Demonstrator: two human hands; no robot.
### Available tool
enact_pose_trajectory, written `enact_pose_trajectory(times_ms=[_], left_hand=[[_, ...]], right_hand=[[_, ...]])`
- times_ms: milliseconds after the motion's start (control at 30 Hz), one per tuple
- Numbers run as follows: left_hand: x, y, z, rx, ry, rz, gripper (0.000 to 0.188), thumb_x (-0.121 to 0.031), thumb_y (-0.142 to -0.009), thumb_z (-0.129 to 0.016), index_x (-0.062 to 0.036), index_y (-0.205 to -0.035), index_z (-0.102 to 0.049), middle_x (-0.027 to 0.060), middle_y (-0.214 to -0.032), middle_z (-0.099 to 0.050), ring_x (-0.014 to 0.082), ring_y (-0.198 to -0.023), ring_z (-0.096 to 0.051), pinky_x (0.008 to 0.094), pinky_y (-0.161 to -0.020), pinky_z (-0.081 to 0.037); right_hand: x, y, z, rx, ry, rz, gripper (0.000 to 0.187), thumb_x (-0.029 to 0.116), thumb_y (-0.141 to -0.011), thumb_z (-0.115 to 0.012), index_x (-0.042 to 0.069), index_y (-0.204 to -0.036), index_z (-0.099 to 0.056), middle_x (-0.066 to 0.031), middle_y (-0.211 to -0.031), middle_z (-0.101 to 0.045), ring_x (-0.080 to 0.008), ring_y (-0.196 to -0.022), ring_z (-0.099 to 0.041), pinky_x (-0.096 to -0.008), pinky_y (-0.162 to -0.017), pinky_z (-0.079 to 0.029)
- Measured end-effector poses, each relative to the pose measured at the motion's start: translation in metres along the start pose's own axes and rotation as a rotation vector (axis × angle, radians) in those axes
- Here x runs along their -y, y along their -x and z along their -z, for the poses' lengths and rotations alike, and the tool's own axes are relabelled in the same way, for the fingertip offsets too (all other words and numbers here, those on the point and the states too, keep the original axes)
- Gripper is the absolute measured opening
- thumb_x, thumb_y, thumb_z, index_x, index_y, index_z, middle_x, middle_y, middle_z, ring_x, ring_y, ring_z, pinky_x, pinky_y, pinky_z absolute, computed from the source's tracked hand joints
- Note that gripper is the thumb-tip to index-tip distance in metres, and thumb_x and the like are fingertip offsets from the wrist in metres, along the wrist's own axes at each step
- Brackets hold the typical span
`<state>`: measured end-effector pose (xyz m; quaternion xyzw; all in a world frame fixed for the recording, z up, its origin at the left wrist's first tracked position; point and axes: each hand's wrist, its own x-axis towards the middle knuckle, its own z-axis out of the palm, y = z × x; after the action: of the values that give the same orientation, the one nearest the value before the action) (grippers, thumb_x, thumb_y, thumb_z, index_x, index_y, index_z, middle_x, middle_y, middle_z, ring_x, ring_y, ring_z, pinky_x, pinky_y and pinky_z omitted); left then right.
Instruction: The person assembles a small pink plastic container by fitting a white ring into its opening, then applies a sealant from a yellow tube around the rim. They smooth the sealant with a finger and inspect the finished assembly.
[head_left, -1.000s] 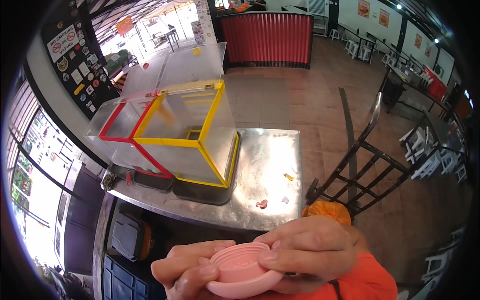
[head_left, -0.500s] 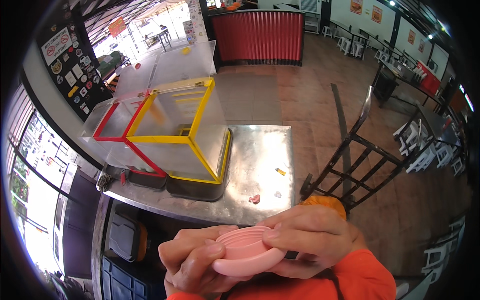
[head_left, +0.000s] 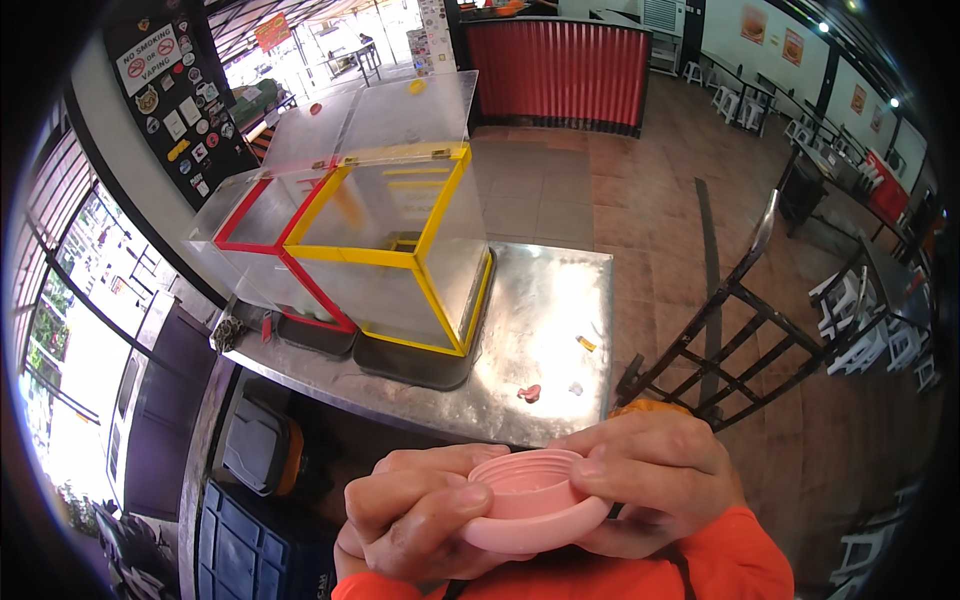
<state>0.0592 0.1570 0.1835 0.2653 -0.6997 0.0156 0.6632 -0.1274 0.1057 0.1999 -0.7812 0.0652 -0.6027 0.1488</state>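
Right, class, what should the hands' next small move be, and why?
Perhaps a slight tilt of the pink, round, plastic-looking piece: its ridged inside is partly hidden, and left hand and right hand hold opposite sides, so the grip looks balanced.

Pink round piece [head_left: 540, 533], 6 o'cl.: plas., smooth, semi-matt, ridged inside. Table [head_left: 545, 300], 8–5 o'cl.: sht. metal, scuffed, shiny w/ glare. Boxes [head_left: 360, 290], 10 o'cl.: clear plas., slightly hazy. Counter [head_left: 555, 75], 12–1 o'cl.: corrug., prob. metal, semi-gloss. Hand truck [head_left: 733, 287], 3 o'cl.: ptd. metal, worn. Sleeve [head_left: 740, 560], 4–5 o'cl.: cloth, matt. Crate [head_left: 240, 550], 7–8 o'cl.: plas., ribbed.
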Motion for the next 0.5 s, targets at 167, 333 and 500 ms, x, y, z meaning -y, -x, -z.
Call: enact_pose_trajectory(times_ms=[167,333,500], left_hand=[[-0.003,0.001,0.003,0.022,-0.026,0.031,0.055,0.001,-0.070,-0.089,-0.0012,-0.114,-0.057,0.0107,-0.103,-0.054,0.0330,-0.081,-0.074,0.0393,-0.070,-0.066],[0.003,0.005,-0.001,0.014,-0.086,0.027,0.058,-0.007,-0.070,-0.093,-0.0028,-0.116,-0.058,0.0106,-0.105,-0.055,0.0302,-0.081,-0.073,0.0375,-0.070,-0.065],[0.005,0.011,0.007,0.112,-0.226,0.132,0.057,-0.022,-0.074,-0.094,-0.0041,-0.116,-0.060,0.0113,-0.107,-0.055,0.0261,-0.080,-0.071,0.0351,-0.067,-0.063]], right_hand=[[-0.001,0.003,-0.002,-0.018,0.046,0.026,0.036,0.005,-0.073,-0.086,-0.006,-0.105,-0.073,-0.0107,-0.088,-0.070,-0.0244,-0.078,-0.074,-0.0310,-0.065,-0.063],[-0.001,0.003,0.004,0.048,0.039,-0.021,0.041,0.006,-0.074,-0.086,-0.007,-0.110,-0.071,-0.0130,-0.094,-0.071,-0.0257,-0.081,-0.074,-0.0313,-0.066,-0.062],[-0.008,0.002,0.011,0.169,0.034,-0.104,0.047,0.005,-0.077,-0.084,-0.008,-0.119,-0.067,-0.0148,-0.096,-0.070,-0.0263,-0.080,-0.072,-0.0311,-0.065,-0.058]])
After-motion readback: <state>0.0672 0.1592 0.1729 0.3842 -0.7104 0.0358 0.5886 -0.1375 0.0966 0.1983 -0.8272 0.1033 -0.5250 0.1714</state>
